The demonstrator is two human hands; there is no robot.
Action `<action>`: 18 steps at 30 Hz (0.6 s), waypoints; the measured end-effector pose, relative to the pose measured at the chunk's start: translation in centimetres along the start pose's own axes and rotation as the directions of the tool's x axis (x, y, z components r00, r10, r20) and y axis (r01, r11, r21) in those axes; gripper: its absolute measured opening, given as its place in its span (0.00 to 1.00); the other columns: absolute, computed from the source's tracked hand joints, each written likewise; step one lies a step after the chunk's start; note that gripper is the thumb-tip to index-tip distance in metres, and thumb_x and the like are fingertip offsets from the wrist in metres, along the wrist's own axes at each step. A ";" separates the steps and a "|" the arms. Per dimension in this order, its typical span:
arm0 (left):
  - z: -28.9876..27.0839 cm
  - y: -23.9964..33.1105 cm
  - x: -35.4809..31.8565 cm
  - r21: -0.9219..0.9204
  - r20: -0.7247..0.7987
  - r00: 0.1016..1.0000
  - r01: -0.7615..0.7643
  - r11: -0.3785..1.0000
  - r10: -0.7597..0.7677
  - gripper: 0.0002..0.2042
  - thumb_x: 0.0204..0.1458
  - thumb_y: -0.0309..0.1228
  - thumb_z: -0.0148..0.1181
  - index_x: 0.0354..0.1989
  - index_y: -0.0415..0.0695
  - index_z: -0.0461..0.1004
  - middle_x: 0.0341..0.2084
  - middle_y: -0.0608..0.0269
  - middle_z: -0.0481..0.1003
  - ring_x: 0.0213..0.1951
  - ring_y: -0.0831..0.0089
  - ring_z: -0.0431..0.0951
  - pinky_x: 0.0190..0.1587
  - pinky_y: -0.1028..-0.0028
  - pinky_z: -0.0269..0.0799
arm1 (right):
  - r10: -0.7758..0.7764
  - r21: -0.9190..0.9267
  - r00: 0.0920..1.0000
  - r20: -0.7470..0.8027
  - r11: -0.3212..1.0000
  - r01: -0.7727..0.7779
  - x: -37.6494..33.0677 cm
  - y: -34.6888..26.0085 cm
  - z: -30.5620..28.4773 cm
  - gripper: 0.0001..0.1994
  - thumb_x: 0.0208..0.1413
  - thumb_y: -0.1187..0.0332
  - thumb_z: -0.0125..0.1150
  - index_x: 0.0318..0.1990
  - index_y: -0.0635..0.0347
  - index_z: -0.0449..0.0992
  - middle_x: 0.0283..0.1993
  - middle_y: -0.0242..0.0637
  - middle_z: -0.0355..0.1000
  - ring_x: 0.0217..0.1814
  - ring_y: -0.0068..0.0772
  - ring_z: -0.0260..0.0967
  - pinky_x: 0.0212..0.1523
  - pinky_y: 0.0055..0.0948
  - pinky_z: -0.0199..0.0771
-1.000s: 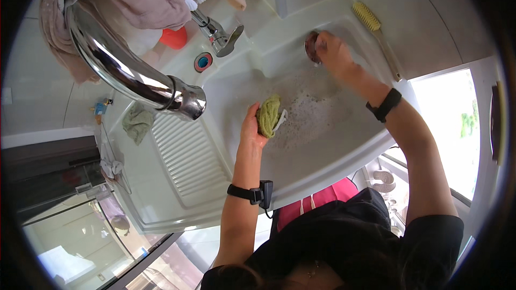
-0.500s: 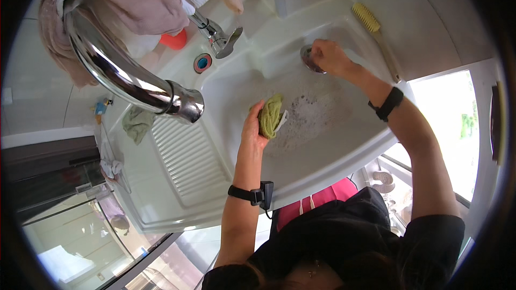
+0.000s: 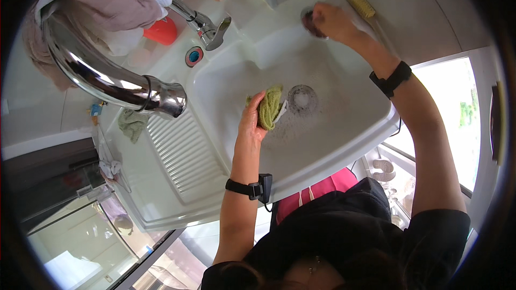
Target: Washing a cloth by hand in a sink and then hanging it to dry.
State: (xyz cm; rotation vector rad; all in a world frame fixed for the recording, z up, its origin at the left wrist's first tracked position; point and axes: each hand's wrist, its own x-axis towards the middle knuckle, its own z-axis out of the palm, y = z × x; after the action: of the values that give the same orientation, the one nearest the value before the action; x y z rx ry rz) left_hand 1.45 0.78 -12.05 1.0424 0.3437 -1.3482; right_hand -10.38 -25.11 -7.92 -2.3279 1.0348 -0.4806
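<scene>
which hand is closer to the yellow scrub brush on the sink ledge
Right. The right hand, gripping a small dark object, is just beside the yellow brush. The left hand holds a green cloth over the basin, farther away.

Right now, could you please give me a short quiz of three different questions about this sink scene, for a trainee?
1. True or false: the left hand holds a green cloth.
2. Where is the right hand? A) on the chrome faucet B) at the far rim of the sink, on a small dark object C) on the ribbed drainboard
3. What colour is the cup behind the sink?

Key: 1 true; 2 B; 3 red.
</scene>
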 end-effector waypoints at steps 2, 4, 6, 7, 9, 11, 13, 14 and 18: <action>-0.6 0.1 0.0 0.004 -0.009 1.000 0.002 1.000 -0.001 0.13 0.41 0.33 0.61 0.34 0.41 0.69 0.32 0.60 0.72 0.34 0.70 0.73 0.39 0.71 0.72 | 0.058 -0.108 0.950 0.307 0.994 -0.026 -1.5 -0.5 1.3 0.02 0.41 0.74 0.50 0.24 0.58 0.69 0.27 0.44 0.69 0.34 0.44 0.67 0.31 0.36 0.66; -0.1 -0.2 0.4 0.011 0.005 1.000 0.018 1.000 -0.018 0.14 0.41 0.33 0.61 0.34 0.41 0.69 0.33 0.60 0.72 0.34 0.70 0.73 0.39 0.71 0.71 | -0.009 -0.159 0.946 0.323 0.985 0.064 -3.1 3.0 4.6 0.02 0.39 0.76 0.51 0.24 0.61 0.69 0.28 0.47 0.69 0.34 0.45 0.68 0.32 0.37 0.67; -0.5 -0.3 0.6 0.080 -0.043 0.999 0.018 0.997 -0.015 0.14 0.41 0.33 0.60 0.35 0.40 0.69 0.33 0.60 0.72 0.34 0.70 0.73 0.38 0.72 0.71 | 0.048 -0.210 0.903 0.426 0.977 0.047 -4.0 4.1 6.8 0.03 0.39 0.76 0.52 0.25 0.62 0.69 0.28 0.46 0.69 0.35 0.45 0.68 0.32 0.37 0.67; -0.5 -0.4 0.6 0.083 -0.046 0.999 0.023 0.996 -0.019 0.14 0.41 0.33 0.60 0.35 0.40 0.69 0.33 0.60 0.72 0.34 0.70 0.73 0.38 0.72 0.71 | 0.110 -0.266 0.850 0.515 0.963 0.037 -4.4 4.7 7.7 0.04 0.39 0.77 0.52 0.26 0.62 0.69 0.28 0.46 0.68 0.35 0.45 0.67 0.33 0.37 0.67; -0.4 -0.4 0.6 0.093 -0.076 0.997 0.028 0.995 -0.021 0.13 0.42 0.32 0.59 0.36 0.40 0.69 0.33 0.60 0.72 0.34 0.70 0.73 0.38 0.72 0.71 | 0.136 -0.286 0.818 0.559 0.957 0.037 -4.9 6.1 9.8 0.07 0.38 0.78 0.53 0.29 0.64 0.69 0.29 0.48 0.68 0.37 0.47 0.67 0.34 0.38 0.67; -0.7 -0.5 1.0 0.117 -0.068 0.998 0.021 0.993 -0.013 0.13 0.43 0.32 0.58 0.36 0.40 0.69 0.33 0.60 0.72 0.34 0.70 0.73 0.37 0.72 0.71 | 0.161 -0.306 0.783 0.601 0.951 0.039 -4.9 7.5 11.1 0.11 0.37 0.79 0.54 0.33 0.65 0.70 0.31 0.50 0.68 0.38 0.48 0.66 0.36 0.38 0.68; -1.3 -0.3 0.8 0.138 -0.075 0.997 0.004 0.990 0.006 0.13 0.43 0.31 0.58 0.37 0.39 0.69 0.34 0.60 0.72 0.35 0.70 0.73 0.37 0.72 0.71 | 0.131 -0.356 0.780 0.612 0.926 0.124 -4.8 7.2 12.2 0.16 0.38 0.78 0.55 0.40 0.66 0.67 0.36 0.55 0.66 0.39 0.51 0.65 0.38 0.37 0.69; -1.3 -0.1 0.7 0.165 -0.127 0.992 0.012 0.986 0.009 0.13 0.44 0.31 0.57 0.37 0.39 0.68 0.34 0.59 0.72 0.35 0.69 0.73 0.38 0.72 0.71 | 0.124 -0.347 0.777 0.617 0.929 0.127 -5.0 7.3 12.6 0.16 0.38 0.78 0.55 0.40 0.66 0.67 0.36 0.55 0.66 0.39 0.51 0.65 0.38 0.37 0.69; -2.3 0.1 0.8 0.171 -0.158 0.987 0.018 0.985 0.009 0.13 0.45 0.29 0.55 0.38 0.37 0.67 0.36 0.57 0.70 0.38 0.68 0.72 0.40 0.70 0.70 | 0.110 -0.383 0.874 0.473 0.919 0.091 -4.8 6.1 12.0 0.17 0.43 0.76 0.54 0.44 0.65 0.64 0.41 0.54 0.63 0.41 0.49 0.65 0.38 0.36 0.68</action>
State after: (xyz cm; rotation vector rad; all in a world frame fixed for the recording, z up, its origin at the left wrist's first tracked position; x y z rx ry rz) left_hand 2.56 2.00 -13.82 1.2985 0.3524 -1.3196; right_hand -10.73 -20.84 -21.51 -2.5873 0.9494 0.3574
